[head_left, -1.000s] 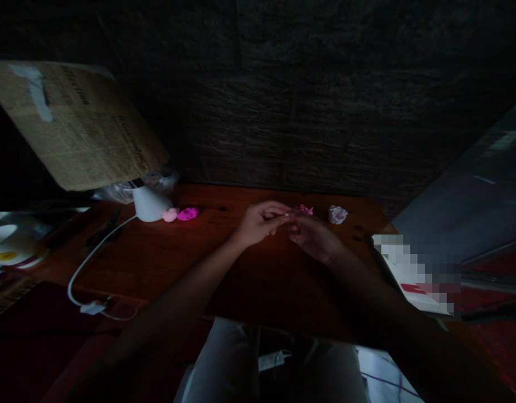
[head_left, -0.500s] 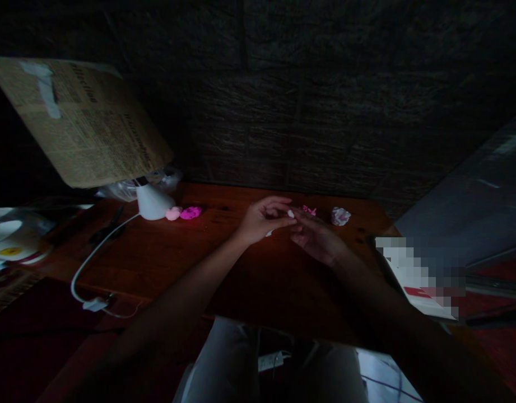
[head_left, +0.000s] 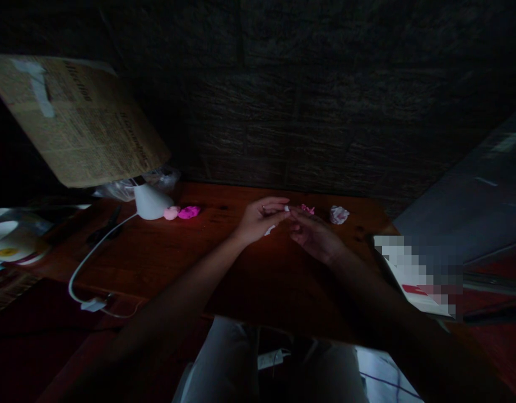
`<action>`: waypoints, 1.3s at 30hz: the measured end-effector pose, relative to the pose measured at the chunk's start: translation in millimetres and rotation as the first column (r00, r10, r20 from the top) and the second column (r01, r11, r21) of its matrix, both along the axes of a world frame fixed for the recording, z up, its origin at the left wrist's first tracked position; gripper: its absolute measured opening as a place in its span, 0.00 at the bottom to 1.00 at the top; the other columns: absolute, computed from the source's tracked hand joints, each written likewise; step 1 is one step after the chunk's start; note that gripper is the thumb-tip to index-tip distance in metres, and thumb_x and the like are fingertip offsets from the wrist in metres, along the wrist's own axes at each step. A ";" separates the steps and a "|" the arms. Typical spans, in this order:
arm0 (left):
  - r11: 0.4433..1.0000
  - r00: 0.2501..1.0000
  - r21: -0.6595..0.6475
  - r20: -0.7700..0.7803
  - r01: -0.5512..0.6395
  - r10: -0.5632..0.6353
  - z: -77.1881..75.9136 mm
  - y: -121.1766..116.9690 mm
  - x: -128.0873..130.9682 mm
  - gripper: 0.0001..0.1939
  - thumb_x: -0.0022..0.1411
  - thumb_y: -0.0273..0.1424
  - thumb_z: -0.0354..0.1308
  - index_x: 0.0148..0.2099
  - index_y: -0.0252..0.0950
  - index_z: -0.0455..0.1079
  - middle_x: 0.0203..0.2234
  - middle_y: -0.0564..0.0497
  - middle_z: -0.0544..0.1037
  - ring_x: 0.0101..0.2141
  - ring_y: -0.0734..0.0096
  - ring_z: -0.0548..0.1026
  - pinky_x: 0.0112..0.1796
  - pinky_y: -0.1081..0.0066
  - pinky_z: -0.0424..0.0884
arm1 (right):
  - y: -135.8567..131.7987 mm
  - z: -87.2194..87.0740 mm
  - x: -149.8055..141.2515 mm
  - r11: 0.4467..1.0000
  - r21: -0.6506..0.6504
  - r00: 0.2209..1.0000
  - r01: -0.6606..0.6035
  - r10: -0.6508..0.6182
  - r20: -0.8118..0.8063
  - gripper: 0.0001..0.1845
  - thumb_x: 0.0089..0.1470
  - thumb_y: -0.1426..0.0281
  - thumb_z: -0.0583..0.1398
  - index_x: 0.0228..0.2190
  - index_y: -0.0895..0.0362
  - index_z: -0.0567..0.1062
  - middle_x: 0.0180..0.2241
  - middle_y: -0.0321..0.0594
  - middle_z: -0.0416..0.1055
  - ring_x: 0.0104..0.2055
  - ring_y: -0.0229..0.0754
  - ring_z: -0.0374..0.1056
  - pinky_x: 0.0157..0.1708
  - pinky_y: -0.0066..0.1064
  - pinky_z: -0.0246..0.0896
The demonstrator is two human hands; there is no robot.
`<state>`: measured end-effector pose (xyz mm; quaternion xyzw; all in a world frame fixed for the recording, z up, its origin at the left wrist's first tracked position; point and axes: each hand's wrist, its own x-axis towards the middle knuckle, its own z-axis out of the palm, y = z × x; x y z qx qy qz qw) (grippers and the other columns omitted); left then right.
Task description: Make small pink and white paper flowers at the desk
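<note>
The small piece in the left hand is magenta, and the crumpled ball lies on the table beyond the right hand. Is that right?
Not the colour: the head view shows that the small piece in the left hand is white. The crumpled ball does lie on the table beyond the right hand.

In dim light, a wooden table point(head_left: 173, 257) adjoins a dark, rough-textured wall point(head_left: 342, 106).

The pinched white bit point(head_left: 287, 208) seems too small to identify.
</note>
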<state>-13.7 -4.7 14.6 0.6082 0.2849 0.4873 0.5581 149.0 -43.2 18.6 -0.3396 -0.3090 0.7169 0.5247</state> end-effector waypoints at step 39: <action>0.996 0.997 -0.059 0.043 -0.066 0.069 1.0 -0.8 1.6 0.22 0.37 0.37 0.77 0.31 0.32 0.72 0.23 0.55 0.76 0.22 0.82 0.69 0.23 0.80 0.62 | 1.1 -0.4 4.1 0.994 0.106 0.985 0.026 -0.044 0.167 0.17 0.38 0.60 0.75 0.32 0.50 0.82 0.34 0.34 0.79 0.26 0.31 0.67 0.25 0.25 0.61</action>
